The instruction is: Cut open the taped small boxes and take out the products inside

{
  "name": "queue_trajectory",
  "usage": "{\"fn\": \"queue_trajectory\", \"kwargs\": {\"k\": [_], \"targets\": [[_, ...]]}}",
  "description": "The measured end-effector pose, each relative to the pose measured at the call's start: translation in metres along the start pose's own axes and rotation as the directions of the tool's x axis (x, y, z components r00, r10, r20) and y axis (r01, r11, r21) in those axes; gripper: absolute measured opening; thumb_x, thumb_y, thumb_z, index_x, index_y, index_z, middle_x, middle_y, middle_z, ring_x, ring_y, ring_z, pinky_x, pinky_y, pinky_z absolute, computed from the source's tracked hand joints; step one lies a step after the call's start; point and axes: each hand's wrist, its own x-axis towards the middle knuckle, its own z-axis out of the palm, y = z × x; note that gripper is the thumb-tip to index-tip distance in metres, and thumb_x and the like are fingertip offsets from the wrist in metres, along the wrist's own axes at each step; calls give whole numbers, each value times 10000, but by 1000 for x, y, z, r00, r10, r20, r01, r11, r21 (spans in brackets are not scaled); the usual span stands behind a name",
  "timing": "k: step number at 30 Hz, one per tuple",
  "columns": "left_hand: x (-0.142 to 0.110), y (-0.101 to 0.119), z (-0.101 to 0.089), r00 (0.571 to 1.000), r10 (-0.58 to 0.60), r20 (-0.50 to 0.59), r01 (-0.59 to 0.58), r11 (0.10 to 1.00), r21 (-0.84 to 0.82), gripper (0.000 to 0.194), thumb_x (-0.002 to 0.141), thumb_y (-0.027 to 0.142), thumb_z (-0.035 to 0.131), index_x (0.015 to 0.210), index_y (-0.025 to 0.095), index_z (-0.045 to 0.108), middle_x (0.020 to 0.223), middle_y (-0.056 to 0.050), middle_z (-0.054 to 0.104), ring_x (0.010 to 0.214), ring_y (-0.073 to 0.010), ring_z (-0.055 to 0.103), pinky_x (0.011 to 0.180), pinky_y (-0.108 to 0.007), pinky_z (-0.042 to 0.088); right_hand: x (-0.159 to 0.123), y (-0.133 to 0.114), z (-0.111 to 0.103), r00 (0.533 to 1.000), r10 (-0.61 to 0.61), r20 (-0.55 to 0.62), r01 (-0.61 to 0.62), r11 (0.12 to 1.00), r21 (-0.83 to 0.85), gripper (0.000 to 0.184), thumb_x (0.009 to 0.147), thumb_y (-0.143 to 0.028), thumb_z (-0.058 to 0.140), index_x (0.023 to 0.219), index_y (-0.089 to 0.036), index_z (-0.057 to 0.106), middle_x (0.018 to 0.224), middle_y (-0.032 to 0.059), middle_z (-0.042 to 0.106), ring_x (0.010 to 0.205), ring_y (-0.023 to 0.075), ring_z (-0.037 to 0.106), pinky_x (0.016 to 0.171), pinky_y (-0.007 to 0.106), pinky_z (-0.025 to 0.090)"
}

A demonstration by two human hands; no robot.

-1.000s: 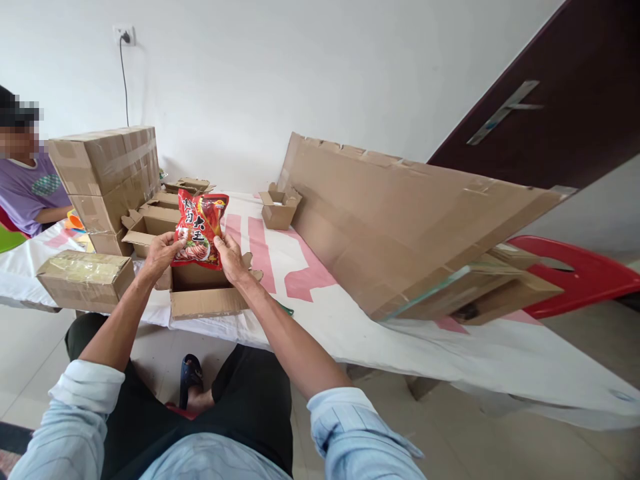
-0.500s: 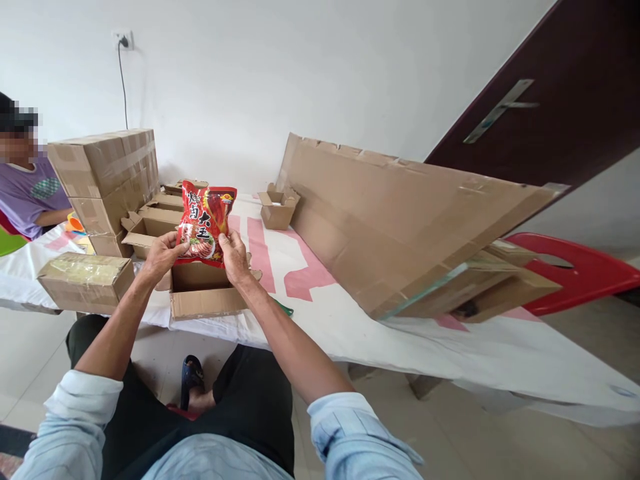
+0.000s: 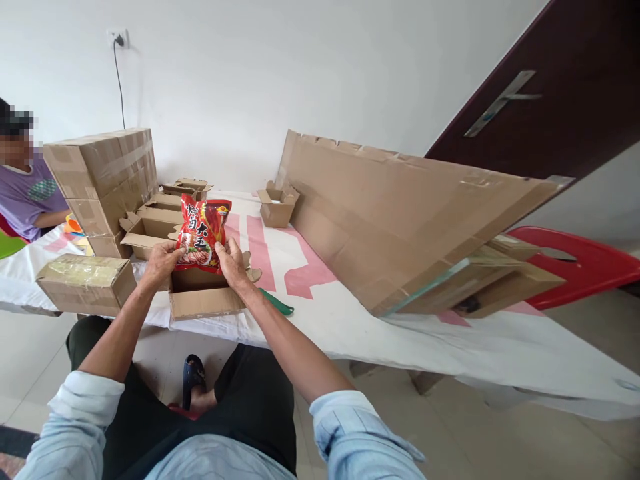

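Both hands grip a red printed food packet (image 3: 203, 233) by its lower sides. My left hand (image 3: 163, 264) pinches its left edge with the thumb on the front. On the other edge, my right hand (image 3: 231, 263) does the same. Directly below and behind the packet is an open cardboard box (image 3: 207, 303) at the table's front edge, its inside dark and partly covered by the packet. Part of a green object (image 3: 277, 303) lies beside my right forearm; its kind I cannot make out.
A taped box (image 3: 86, 283) sits left of my left hand, with stacked boxes (image 3: 103, 180) behind it. More open boxes (image 3: 150, 230) stand beyond. A small open box (image 3: 277, 210) is farther back. A large cardboard sheet (image 3: 400, 220) leans at right. A person (image 3: 33, 190) sits far left.
The packet has come down a little toward the open box, with both hands still on it. More of the green object shows beside my right forearm.
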Motion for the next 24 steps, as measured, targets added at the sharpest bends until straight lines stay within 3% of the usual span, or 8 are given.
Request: {"fn": "queue_trajectory", "kwargs": {"k": [7,10,12,16,19,22,24], "targets": [[4,10,0,994,9,-105,-25,988,-153,432,613,479,1033,787,184,769,748,-31,768,686,-209,721,716,-347,625,-12,-23,-2,977,-196,87,196,981,6,471,989,-691,718,1183,-263,681,1138,76,825,1048,257,769,926,390,662],[13,27,-14,976,90,-197,-122,980,-157,374,677,424,1021,828,180,782,780,-21,780,689,-194,731,719,-329,631,-7,-29,-26,965,-262,-18,261,963,-69,485,1017,-705,709,1212,-261,709,1194,93,828,1096,254,767,954,393,649],[23,43,-31,939,179,-293,-224,966,-129,322,725,378,1003,854,175,788,806,-11,781,708,-179,742,729,-304,635,-2,-27,-51,949,-283,-137,267,956,-123,474,1042,-710,669,1191,-262,710,1139,84,824,1058,245,762,937,393,637],[49,79,-71,802,316,-507,-393,918,-51,301,801,329,995,914,151,780,808,1,766,703,-157,726,767,-326,680,-1,0,-100,926,-215,-311,162,969,-188,487,1028,-730,612,1083,-252,685,975,52,776,911,226,723,804,354,601],[67,98,-93,720,378,-582,-455,890,15,269,803,254,981,905,128,766,753,31,729,658,-129,686,839,-384,721,-16,32,-119,932,-91,-351,7,972,-233,471,987,-720,589,968,-255,658,879,32,733,821,218,665,752,347,566],[79,100,-99,715,383,-585,-419,905,80,170,797,154,903,898,118,771,747,37,729,635,-117,665,864,-393,725,-39,64,-121,943,4,-333,-106,952,-287,393,945,-641,554,871,-264,641,795,13,697,789,227,628,760,361,544],[84,91,-95,759,341,-555,-323,937,134,97,804,116,819,891,111,776,742,28,732,657,-126,680,847,-364,713,-53,80,-119,960,32,-278,-132,928,-350,316,905,-564,535,818,-272,622,761,8,684,755,228,605,745,365,523]]}}
